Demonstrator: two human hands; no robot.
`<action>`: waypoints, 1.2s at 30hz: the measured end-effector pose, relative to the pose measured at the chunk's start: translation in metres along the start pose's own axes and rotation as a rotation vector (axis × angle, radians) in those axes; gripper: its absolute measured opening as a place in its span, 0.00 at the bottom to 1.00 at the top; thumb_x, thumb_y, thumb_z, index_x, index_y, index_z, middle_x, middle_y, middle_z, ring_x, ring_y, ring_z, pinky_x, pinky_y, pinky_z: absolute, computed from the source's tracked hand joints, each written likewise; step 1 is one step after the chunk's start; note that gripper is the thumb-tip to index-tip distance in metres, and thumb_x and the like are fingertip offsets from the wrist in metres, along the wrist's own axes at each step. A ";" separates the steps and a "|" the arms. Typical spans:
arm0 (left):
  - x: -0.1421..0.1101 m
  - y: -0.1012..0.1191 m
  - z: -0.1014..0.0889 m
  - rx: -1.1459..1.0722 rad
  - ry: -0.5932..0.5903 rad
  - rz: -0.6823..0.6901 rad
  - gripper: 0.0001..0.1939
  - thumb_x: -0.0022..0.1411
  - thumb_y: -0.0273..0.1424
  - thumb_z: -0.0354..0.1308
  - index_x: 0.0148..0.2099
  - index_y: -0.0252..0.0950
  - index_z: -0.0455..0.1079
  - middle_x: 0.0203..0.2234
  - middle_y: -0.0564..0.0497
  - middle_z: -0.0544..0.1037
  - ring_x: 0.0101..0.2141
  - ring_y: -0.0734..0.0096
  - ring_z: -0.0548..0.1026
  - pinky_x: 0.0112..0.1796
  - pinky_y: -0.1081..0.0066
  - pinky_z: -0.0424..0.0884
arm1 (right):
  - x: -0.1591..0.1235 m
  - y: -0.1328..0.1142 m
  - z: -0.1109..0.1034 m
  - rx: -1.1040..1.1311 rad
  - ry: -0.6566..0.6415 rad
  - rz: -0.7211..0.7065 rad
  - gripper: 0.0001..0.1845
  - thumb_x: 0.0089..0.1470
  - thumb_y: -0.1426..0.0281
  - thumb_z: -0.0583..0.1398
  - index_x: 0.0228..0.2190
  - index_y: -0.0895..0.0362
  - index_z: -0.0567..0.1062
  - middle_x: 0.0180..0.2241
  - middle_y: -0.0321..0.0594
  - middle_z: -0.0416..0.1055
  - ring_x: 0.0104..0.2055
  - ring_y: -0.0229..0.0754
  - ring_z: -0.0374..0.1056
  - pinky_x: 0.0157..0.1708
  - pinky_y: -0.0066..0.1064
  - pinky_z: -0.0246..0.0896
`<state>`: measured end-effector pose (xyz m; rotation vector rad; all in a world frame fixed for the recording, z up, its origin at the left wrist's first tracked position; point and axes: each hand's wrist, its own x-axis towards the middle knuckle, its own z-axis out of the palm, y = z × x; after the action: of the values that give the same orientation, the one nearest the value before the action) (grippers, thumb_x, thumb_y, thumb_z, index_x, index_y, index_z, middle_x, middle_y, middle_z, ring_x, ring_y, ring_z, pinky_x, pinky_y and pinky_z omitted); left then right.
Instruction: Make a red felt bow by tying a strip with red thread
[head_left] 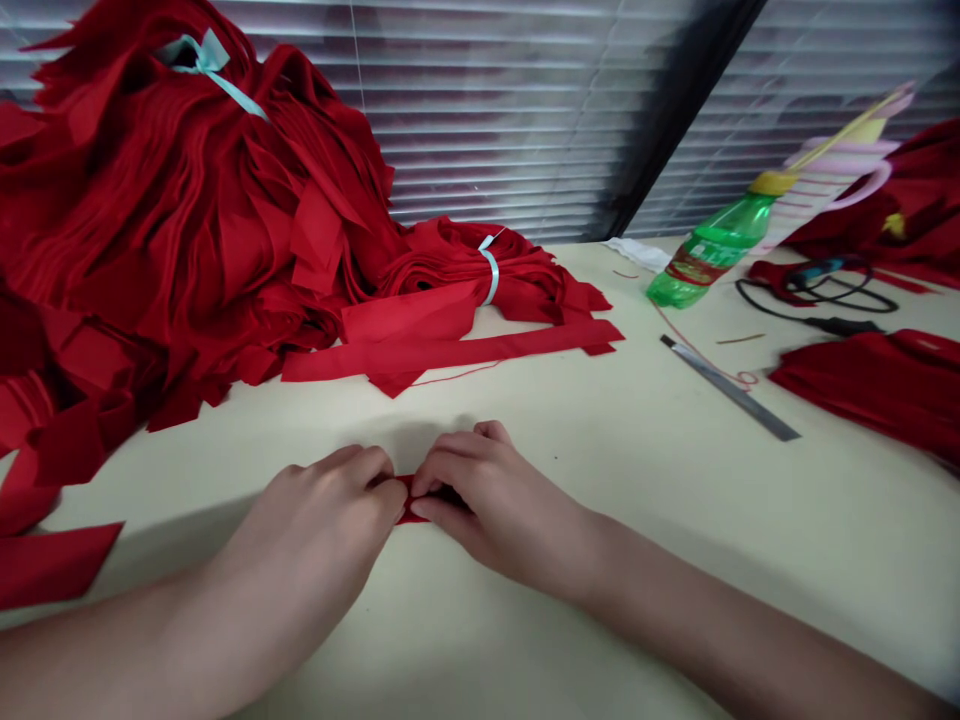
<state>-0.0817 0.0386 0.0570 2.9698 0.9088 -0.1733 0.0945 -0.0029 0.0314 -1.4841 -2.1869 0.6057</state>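
Red strip (412,515) pinched by left hand (330,520), right hand (487,495); bottle label (697,268) unreadable.

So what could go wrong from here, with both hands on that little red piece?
Both the left hand and right hand cover most of the red piece, so a crooked edge could go unnoticed. Loose ends of the big red pile spread across the table and might slide closer if bumped. The green bottle could tip if knocked, perhaps onto nearby cloth.
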 end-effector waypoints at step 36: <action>-0.006 -0.002 0.005 -0.024 0.024 0.087 0.13 0.57 0.17 0.49 0.35 0.35 0.72 0.30 0.48 0.74 0.33 0.66 0.74 0.36 0.68 0.72 | -0.004 0.000 0.001 -0.290 -0.065 -0.222 0.09 0.60 0.75 0.53 0.33 0.61 0.73 0.31 0.43 0.69 0.36 0.42 0.62 0.41 0.37 0.43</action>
<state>-0.0880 0.0372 0.0531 2.9880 0.7770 -0.1235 0.0958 -0.0069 0.0304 -1.3424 -2.5317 0.2747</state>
